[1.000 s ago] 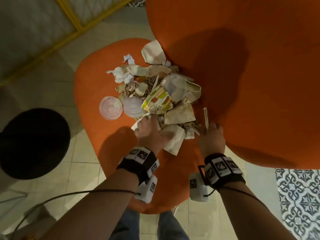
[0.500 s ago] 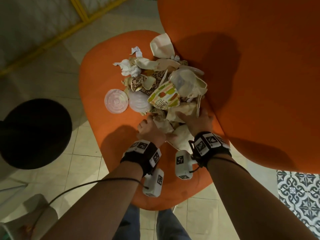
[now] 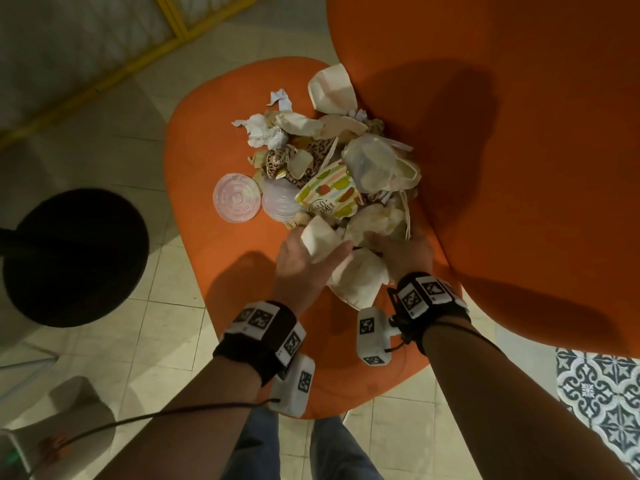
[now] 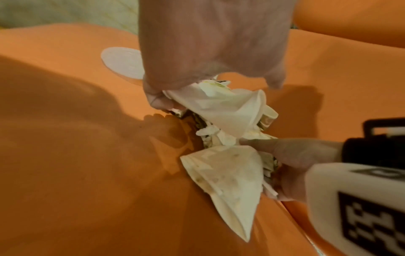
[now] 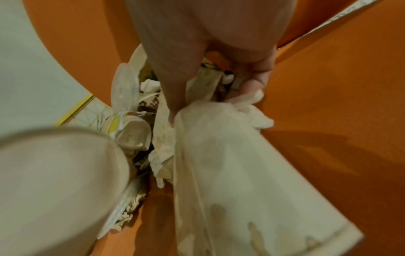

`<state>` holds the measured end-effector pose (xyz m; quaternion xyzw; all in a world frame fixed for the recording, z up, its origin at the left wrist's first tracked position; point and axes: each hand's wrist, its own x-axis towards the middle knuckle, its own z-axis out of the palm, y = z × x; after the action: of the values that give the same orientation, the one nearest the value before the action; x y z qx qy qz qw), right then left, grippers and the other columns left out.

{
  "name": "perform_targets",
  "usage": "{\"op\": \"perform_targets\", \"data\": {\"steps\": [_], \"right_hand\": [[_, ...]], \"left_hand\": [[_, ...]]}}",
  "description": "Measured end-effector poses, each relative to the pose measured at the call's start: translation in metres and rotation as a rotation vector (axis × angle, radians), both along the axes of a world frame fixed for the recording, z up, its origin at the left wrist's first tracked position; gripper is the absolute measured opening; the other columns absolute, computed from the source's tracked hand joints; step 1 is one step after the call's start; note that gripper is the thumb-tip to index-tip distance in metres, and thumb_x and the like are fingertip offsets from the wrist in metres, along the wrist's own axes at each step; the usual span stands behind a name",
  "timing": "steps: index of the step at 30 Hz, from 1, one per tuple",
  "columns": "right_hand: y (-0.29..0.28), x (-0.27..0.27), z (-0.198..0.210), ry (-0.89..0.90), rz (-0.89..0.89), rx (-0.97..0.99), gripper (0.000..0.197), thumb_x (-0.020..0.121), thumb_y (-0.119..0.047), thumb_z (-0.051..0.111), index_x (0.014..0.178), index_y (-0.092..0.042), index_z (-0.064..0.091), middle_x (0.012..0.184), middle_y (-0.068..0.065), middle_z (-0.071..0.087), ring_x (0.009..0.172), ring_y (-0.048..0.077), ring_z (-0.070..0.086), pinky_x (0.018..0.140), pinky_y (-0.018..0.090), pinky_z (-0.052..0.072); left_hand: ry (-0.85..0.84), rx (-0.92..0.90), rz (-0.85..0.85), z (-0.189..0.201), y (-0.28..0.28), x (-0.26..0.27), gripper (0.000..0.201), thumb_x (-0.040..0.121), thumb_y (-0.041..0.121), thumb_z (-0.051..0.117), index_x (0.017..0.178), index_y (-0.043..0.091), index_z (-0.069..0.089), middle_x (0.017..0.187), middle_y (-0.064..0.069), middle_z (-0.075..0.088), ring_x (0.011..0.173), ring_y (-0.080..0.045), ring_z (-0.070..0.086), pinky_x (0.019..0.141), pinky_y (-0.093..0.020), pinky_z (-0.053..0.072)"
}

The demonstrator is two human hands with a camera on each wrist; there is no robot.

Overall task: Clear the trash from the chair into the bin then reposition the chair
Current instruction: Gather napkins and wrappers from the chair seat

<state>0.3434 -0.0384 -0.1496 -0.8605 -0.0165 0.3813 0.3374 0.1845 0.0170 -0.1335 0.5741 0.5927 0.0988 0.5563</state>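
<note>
On the orange chair [image 3: 194, 161] seat, the left hand [image 3: 299, 268] has its grip closed on a white paper napkin [image 3: 320, 237]. Just beside it, the right hand [image 3: 403, 254] clutches a stained paper wrapper [image 3: 360, 282]. Beyond lies the trash pile [image 3: 329, 161]; the black bin [image 3: 74, 256] stands left on the floor.

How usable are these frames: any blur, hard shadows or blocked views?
Head view: sharp, dim warm light, hard shadows across the chair. Left wrist view: left hand motion-blurred, napkin fairly clear. Right wrist view: soft throughout, a blurred wrapper filling the foreground.
</note>
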Motion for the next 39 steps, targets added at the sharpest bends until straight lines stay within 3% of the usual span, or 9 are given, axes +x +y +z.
{"op": "perform_targets", "data": {"steps": [4, 8, 13, 20, 24, 28, 34, 37, 39], "right_hand": [[-0.018, 0.002, -0.003, 0.029, -0.091, 0.116, 0.053, 0.071, -0.027, 0.080, 0.119, -0.024, 0.059, 0.103, -0.002, 0.069, 0.090, 0.021, 0.067, 0.077, 0.041, 0.058], [-0.035, 0.006, -0.008, 0.057, -0.088, 0.182, 0.021, 0.079, -0.020, 0.074, 0.097, -0.017, 0.065, 0.088, 0.006, 0.071, 0.083, 0.030, 0.069, 0.074, 0.044, 0.058], [-0.041, 0.003, -0.008, 0.014, -0.031, 0.177, 0.029, 0.077, -0.033, 0.073, 0.103, -0.024, 0.064, 0.090, -0.002, 0.071, 0.081, 0.020, 0.066, 0.075, 0.040, 0.057], [-0.044, 0.002, -0.001, -0.063, 0.001, 0.217, 0.020, 0.087, -0.036, 0.058, 0.103, -0.025, 0.062, 0.099, 0.002, 0.069, 0.090, 0.021, 0.065, 0.084, 0.045, 0.054], [-0.043, 0.000, 0.003, -0.207, 0.116, 0.151, 0.036, 0.093, -0.032, 0.044, 0.124, -0.017, 0.056, 0.123, 0.012, 0.056, 0.111, 0.031, 0.056, 0.096, 0.047, 0.046], [-0.032, -0.009, 0.018, -0.181, 0.373, 0.038, 0.068, 0.088, -0.059, 0.047, 0.146, -0.028, 0.031, 0.151, 0.009, 0.027, 0.134, 0.030, 0.036, 0.105, 0.042, 0.035], [-0.011, -0.007, 0.023, -0.124, 0.290, -0.058, 0.098, 0.070, -0.067, 0.066, 0.146, -0.021, 0.026, 0.152, 0.010, 0.021, 0.134, 0.033, 0.036, 0.100, 0.043, 0.041], [0.001, 0.000, 0.018, -0.120, 0.271, -0.125, 0.105, 0.063, -0.063, 0.074, 0.146, -0.023, 0.023, 0.152, 0.011, 0.020, 0.133, 0.037, 0.037, 0.100, 0.048, 0.045], [0.005, 0.002, 0.011, -0.137, 0.254, -0.119, 0.105, 0.063, -0.058, 0.077, 0.146, -0.024, 0.022, 0.149, 0.012, 0.030, 0.129, 0.036, 0.043, 0.096, 0.048, 0.048]], "left_hand": [[-0.046, -0.066, -0.100, -0.020, -0.015, 0.018, 0.077, 0.064, 0.069, 0.068, 0.122, 0.023, 0.051, 0.116, -0.002, 0.062, 0.105, -0.025, 0.061, 0.091, -0.052, 0.051], [0.052, -0.094, -0.327, -0.020, -0.027, 0.023, 0.097, 0.050, 0.057, 0.080, 0.131, 0.018, 0.044, 0.126, 0.000, 0.054, 0.115, -0.021, 0.053, 0.098, -0.040, 0.047], [0.357, 0.100, -0.434, -0.017, -0.026, 0.027, 0.094, 0.044, 0.066, 0.080, 0.118, 0.014, 0.050, 0.121, -0.008, 0.045, 0.116, -0.028, 0.042, 0.098, -0.039, 0.040], [0.068, -0.056, -0.266, 0.003, -0.029, 0.023, 0.078, 0.059, 0.031, 0.087, 0.122, 0.015, 0.046, 0.110, 0.005, 0.052, 0.105, -0.017, 0.052, 0.080, -0.027, 0.040], [-0.115, -0.196, -0.136, 0.013, -0.020, -0.008, 0.072, 0.053, 0.031, 0.089, 0.117, 0.015, 0.058, 0.106, 0.001, 0.068, 0.098, -0.018, 0.065, 0.085, -0.039, 0.056], [-0.245, -0.044, 0.048, 0.026, 0.001, -0.030, 0.037, 0.063, 0.022, 0.085, 0.096, 0.015, 0.067, 0.091, -0.003, 0.073, 0.078, -0.011, 0.072, 0.063, -0.027, 0.058], [-0.093, 0.220, 0.140, 0.022, 0.036, -0.030, 0.030, 0.062, 0.047, 0.082, 0.079, 0.036, 0.061, 0.117, -0.005, 0.058, 0.102, -0.013, 0.062, 0.086, -0.031, 0.054], [-0.157, 0.061, 0.174, 0.015, 0.041, -0.017, 0.020, 0.072, 0.029, 0.079, 0.085, 0.019, 0.068, 0.097, -0.005, 0.070, 0.068, 0.005, 0.065, 0.066, -0.022, 0.055], [-0.143, -0.040, 0.251, 0.010, 0.043, -0.010, 0.025, 0.073, 0.028, 0.079, 0.090, 0.012, 0.069, 0.088, -0.004, 0.069, 0.066, -0.006, 0.065, 0.066, -0.027, 0.050]]}}
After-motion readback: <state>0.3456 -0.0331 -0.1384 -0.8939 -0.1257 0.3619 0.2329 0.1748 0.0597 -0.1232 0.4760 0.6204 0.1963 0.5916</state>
